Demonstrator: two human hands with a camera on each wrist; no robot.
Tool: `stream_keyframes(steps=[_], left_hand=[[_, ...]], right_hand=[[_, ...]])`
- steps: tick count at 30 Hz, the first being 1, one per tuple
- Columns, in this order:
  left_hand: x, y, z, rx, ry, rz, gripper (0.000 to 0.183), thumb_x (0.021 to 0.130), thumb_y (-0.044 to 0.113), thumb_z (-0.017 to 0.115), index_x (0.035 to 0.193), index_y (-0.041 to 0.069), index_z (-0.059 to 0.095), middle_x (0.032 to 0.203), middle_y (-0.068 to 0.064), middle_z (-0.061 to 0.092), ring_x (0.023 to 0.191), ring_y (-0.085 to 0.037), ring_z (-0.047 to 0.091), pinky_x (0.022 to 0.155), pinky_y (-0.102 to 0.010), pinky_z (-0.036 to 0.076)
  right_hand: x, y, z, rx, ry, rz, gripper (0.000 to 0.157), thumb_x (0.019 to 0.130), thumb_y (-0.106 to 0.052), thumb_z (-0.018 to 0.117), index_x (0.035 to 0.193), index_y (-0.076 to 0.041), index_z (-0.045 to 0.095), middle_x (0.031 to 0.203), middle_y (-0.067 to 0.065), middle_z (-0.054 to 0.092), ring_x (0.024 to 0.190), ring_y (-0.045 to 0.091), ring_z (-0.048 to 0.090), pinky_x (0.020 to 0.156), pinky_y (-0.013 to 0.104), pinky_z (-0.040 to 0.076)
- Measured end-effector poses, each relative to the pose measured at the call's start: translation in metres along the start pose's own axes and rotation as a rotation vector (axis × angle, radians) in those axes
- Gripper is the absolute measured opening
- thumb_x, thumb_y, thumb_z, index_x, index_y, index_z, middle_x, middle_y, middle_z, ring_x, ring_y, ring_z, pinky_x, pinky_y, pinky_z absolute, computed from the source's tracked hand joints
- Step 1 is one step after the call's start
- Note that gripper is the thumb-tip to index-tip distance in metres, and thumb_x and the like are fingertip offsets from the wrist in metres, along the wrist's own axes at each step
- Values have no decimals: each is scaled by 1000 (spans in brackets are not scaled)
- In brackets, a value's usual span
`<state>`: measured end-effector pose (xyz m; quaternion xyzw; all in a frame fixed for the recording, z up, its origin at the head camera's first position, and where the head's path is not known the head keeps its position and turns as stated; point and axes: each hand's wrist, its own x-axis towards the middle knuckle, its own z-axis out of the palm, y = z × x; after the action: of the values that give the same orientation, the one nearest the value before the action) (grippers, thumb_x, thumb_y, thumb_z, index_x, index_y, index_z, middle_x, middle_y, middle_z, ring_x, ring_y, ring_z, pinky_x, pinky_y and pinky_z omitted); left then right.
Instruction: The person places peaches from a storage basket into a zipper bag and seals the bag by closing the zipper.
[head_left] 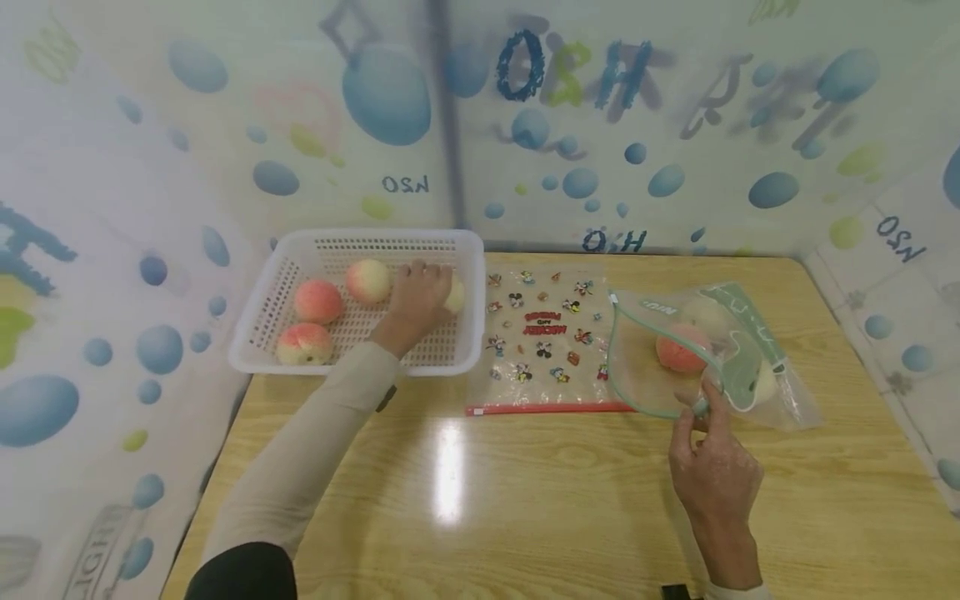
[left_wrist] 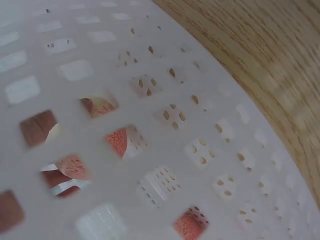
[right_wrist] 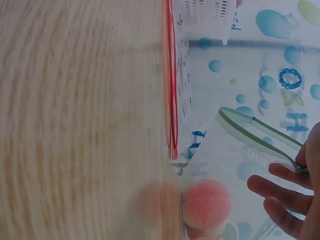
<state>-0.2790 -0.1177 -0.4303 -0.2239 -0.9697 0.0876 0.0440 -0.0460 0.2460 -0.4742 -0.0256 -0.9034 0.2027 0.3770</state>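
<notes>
Inside the white plastic basket (head_left: 352, 358), my left hand (head_left: 416, 304) curls its fingers over a pale yellow peach (head_left: 455, 295) at the right end. Three other peaches, one of them red (head_left: 318, 301), lie on the basket's left side. My right hand (head_left: 715, 467) pinches the green-edged mouth of a clear zip bag (head_left: 637, 358), holding it spread apart. Through the bag's film a red peach (head_left: 681, 347) and paler peaches show. In the left wrist view the basket wall (left_wrist: 165, 140) hides most of the left hand.
Flat between basket and green-edged bag lies a clear bag with cartoon prints (head_left: 543, 333) and a red zip (head_left: 551, 409). The wooden table (head_left: 525, 500) extends toward me. A bubble-patterned wall covering (head_left: 495, 150) rises directly behind.
</notes>
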Motion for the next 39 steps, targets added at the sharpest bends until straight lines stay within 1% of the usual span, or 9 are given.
stream_keyframes(steps=[3, 8, 10, 15, 19, 23, 29, 35, 39], left_hand=[[-1, 0, -1, -19, 9, -2, 69, 86, 44, 79, 130, -2, 55, 116, -22, 65, 107, -38, 57, 91, -50, 49], [-1, -1, -5, -47, -13, -17, 74, 85, 46, 78, 136, -1, 53, 125, -22, 63, 115, -39, 55, 98, -54, 46], [-2, -1, -7, -42, -11, -18, 74, 84, 47, 79, 135, -1, 53, 127, -22, 62, 119, -40, 53, 102, -55, 43], [-6, -2, -14, -38, 37, -10, 68, 84, 43, 78, 131, -1, 56, 126, -22, 63, 122, -40, 51, 107, -58, 37], [-9, -2, -20, -60, 87, -9, 64, 83, 38, 77, 130, -1, 57, 124, -21, 64, 123, -40, 50, 108, -59, 34], [-13, -1, -25, -78, 153, -7, 65, 83, 36, 78, 132, 0, 56, 126, -20, 63, 124, -40, 49, 108, -59, 33], [-20, 3, -29, -122, 320, -5, 71, 84, 39, 79, 139, 1, 54, 130, -19, 62, 121, -38, 52, 104, -56, 38], [-23, 10, -33, -186, 480, 0, 71, 84, 38, 80, 140, 3, 54, 133, -17, 61, 121, -36, 52, 104, -54, 39], [-24, 17, -37, -222, 543, 25, 70, 82, 38, 82, 138, 5, 56, 132, -15, 62, 119, -35, 54, 101, -53, 42]], right_hand=[[0, 1, 1, 2, 7, -2, 45, 95, -13, 53, 137, 3, 57, 80, 26, 71, 44, 40, 62, 27, 41, 35], [0, 2, 1, 5, 6, -6, 45, 95, -12, 54, 137, 3, 57, 82, 25, 72, 41, 37, 61, 27, 35, 32], [0, 3, 0, 4, 4, -9, 45, 95, -13, 53, 137, 4, 57, 81, 25, 72, 38, 35, 59, 27, 32, 30], [1, 5, -1, -5, 0, -10, 46, 95, -14, 52, 137, 4, 57, 79, 25, 71, 33, 31, 54, 27, 26, 25], [2, 5, -1, -4, 10, -16, 46, 95, -14, 52, 136, 5, 57, 78, 25, 71, 32, 30, 53, 27, 25, 24], [3, 4, 0, -4, 21, -10, 45, 95, -14, 53, 136, 4, 57, 80, 25, 71, 35, 32, 55, 27, 32, 27], [2, 1, 0, 19, 13, 13, 45, 96, -12, 54, 139, 2, 56, 83, 24, 72, 43, 37, 61, 29, 42, 32], [2, 0, 0, 27, 6, 11, 47, 96, -11, 55, 140, 1, 55, 84, 24, 72, 44, 37, 62, 29, 45, 34], [1, 0, 0, 24, 2, 8, 46, 96, -12, 55, 139, 2, 55, 84, 24, 72, 45, 38, 63, 28, 44, 34]])
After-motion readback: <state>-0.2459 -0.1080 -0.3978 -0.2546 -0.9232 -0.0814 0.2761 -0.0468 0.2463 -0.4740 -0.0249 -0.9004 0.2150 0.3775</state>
